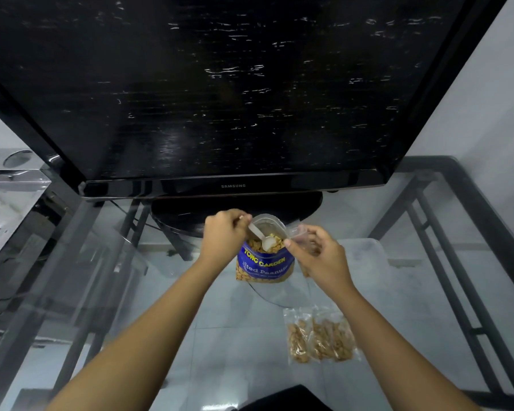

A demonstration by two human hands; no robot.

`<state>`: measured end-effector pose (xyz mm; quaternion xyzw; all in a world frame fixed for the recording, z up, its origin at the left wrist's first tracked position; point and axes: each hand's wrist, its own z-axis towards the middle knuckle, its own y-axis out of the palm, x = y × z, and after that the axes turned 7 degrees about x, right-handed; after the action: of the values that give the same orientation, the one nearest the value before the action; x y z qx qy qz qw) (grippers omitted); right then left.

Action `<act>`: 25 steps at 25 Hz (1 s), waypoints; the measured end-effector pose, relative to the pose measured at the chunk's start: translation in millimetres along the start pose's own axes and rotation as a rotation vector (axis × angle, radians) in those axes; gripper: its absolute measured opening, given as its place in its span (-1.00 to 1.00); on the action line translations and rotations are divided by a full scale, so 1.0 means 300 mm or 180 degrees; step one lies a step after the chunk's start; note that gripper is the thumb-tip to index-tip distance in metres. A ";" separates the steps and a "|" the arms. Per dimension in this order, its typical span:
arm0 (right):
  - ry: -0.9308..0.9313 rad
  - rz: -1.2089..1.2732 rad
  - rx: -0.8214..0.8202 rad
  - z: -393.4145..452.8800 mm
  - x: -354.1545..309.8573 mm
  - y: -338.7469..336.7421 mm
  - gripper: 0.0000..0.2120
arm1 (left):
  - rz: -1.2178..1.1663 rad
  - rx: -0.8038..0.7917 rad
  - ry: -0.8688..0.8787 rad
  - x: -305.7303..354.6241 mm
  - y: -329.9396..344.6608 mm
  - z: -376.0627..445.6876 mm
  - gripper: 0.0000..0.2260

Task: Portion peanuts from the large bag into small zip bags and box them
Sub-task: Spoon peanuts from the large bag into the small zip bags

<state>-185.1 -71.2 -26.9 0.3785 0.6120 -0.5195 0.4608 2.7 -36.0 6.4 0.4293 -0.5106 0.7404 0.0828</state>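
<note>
Left hand (224, 234) grips the spoon (263, 238), its bowl dipped in the large bag (264, 259); just right, right hand (318, 256) pinches the small zip bag (298, 232) open.

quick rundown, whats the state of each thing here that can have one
large peanut bag: upright, top open, peanuts inside
scoop: bowl down in the bag mouth
left hand: grips the scoop handle
right hand: pinches a small zip bag
small zip bag: mouth open
filled zip bags: lying flat on the glass table
TV: screen dark
</note>
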 end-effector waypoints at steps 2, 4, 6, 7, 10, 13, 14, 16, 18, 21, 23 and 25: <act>0.0025 -0.0007 -0.0027 -0.002 0.003 -0.002 -0.62 | -0.0402 0.0100 -0.0771 -0.001 0.016 0.012 -0.81; 0.0030 0.0016 -0.0088 -0.002 0.002 -0.005 -0.61 | -0.0618 0.0077 -0.1106 0.000 0.020 0.013 -0.80; 0.0036 0.0019 -0.0162 0.000 0.001 -0.009 -0.59 | -0.0584 -0.0064 -0.1097 -0.001 0.017 0.008 -0.78; 0.0044 0.0020 -0.0199 0.000 0.001 -0.010 -0.58 | -0.0532 -0.0158 -0.1045 -0.003 0.014 0.008 -0.78; 0.0068 0.0063 -0.0274 -0.001 -0.002 -0.015 -0.58 | -0.0418 -0.0405 -0.0902 -0.003 0.015 0.016 -0.82; 0.0060 0.0085 -0.0356 -0.002 -0.015 -0.019 -0.60 | -0.0602 -0.0176 -0.1189 -0.005 0.014 0.019 -0.83; 0.0062 0.0094 -0.0370 -0.002 -0.016 -0.021 -0.60 | -0.0668 -0.0064 -0.1294 -0.009 0.010 0.020 -0.83; 0.0115 0.0145 -0.0397 -0.001 -0.014 -0.028 -0.60 | -0.0825 0.0083 -0.1496 -0.020 0.004 0.025 -0.82; 0.0179 0.0232 -0.0448 0.000 -0.011 -0.033 -0.60 | -0.0976 0.0125 -0.1644 -0.025 -0.001 0.027 -0.83; 0.0235 0.0260 -0.0521 0.002 -0.006 -0.035 -0.62 | -0.1073 -0.0141 -0.1592 -0.018 0.005 0.023 -0.85; 0.0234 0.0251 -0.0548 0.002 -0.007 -0.034 -0.63 | -0.1247 -0.0180 -0.1714 -0.028 0.012 0.031 -0.85; 0.0232 0.0262 -0.0557 0.002 -0.011 -0.034 -0.62 | -0.1504 -0.0107 -0.1978 -0.054 0.012 0.047 -0.84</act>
<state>-193.8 -73.6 -20.9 0.3803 0.6552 -0.4307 0.4905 18.3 -44.2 -6.2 0.7374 -0.4105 0.5271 0.0994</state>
